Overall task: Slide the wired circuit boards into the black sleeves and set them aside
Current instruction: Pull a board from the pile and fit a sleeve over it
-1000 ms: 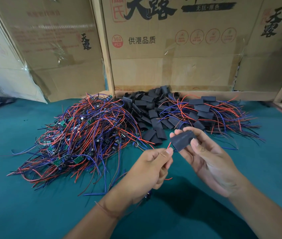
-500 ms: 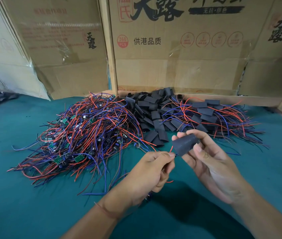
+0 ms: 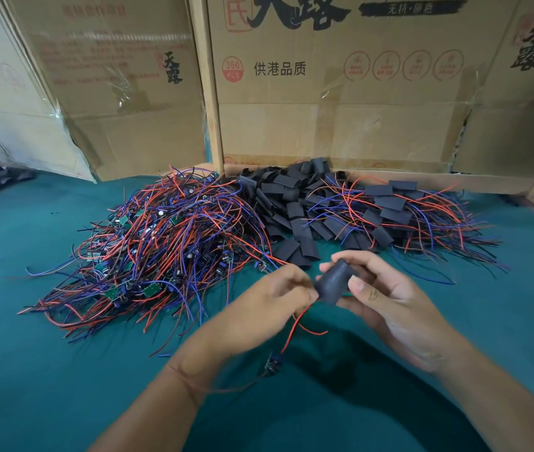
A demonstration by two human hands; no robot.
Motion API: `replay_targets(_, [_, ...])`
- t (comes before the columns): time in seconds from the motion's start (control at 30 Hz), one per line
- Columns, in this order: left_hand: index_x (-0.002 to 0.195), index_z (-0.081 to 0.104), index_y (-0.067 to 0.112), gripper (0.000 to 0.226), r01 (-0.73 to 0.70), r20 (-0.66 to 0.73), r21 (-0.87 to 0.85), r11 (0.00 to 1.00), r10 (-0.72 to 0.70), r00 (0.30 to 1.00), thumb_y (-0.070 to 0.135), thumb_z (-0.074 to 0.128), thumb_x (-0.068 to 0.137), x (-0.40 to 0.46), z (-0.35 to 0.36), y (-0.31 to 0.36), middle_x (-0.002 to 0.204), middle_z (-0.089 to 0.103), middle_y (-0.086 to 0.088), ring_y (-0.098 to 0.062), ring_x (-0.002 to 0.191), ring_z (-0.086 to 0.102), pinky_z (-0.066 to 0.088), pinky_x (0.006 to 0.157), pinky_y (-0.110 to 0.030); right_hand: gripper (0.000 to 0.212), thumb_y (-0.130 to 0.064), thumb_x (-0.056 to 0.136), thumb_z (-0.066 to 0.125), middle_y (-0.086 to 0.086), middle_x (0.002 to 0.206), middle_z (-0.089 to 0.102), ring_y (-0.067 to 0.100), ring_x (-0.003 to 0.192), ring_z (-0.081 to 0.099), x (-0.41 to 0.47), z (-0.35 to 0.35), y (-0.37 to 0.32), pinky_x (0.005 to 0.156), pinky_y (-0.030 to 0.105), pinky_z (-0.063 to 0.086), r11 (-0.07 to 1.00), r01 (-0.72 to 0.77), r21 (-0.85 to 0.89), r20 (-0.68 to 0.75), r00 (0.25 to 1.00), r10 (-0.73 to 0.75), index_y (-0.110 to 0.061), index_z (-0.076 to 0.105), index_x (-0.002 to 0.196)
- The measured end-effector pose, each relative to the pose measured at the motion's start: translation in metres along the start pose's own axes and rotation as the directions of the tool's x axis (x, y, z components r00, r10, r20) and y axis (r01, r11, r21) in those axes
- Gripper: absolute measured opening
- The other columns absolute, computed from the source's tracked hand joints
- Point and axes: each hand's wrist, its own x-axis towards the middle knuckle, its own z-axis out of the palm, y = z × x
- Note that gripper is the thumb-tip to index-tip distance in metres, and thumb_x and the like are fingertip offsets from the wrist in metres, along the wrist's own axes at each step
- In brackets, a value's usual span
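Holding a black sleeve (image 3: pixel 334 283) w/ right hand (image 3: pixel 389 308), person pinches red wire (image 3: pixel 295 324) at its mouth w/ left hand (image 3: pixel 269 308), above green bench (image 3: pixel 47 370); board (image 3: pixel 272 365) dangles below.

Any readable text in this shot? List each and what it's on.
"供港品质": middle cardboard box.
"360 PCS": red round stamp on that box.
"天露": vertical black brush characters on the left cardboard box, and again on the right cardboard box.
"无抗·原色": black banner, middle box, blurry.
Large top characters cropped; red print and circle icons too blurred to read.
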Motion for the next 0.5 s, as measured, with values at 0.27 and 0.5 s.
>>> replay_targets(0.27, [0.075,0.058,0.023,0.029,0.023,0.315,0.565,0.825,-0.241,0.918,0.034,0.085,0.076,-0.017,-0.04,-0.009,0.061,0.053,0.012,-0.005,0.056,0.045,0.035,0.053,-0.02,0.037,-0.012,0.093,0.058,0.017,0.132,0.061,0.027,0.121,0.06,-0.001,0.001,0.012,0.095,0.037,0.052,0.995,-0.099,0.002,0.073,0.992,0.099,-0.004,0.055,0.129])
replay_targets(0.5, [0.075,0.058,0.016,0.026,-0.105,0.23,0.533,0.839,-0.024,0.973,0.029,0.079,0.085,-0.007,-0.025,-0.004,0.06,0.055,0.01,-0.001,0.054,0.047,0.034,0.055,-0.014,0.035,-0.014,0.092,0.061,0.017,0.131,0.062,0.03,0.121,0.059,-0.001,0.003,0.014,0.096,0.039,0.052,0.991,-0.128,0.027,0.08,0.989,0.125,-0.007,0.058,0.126])
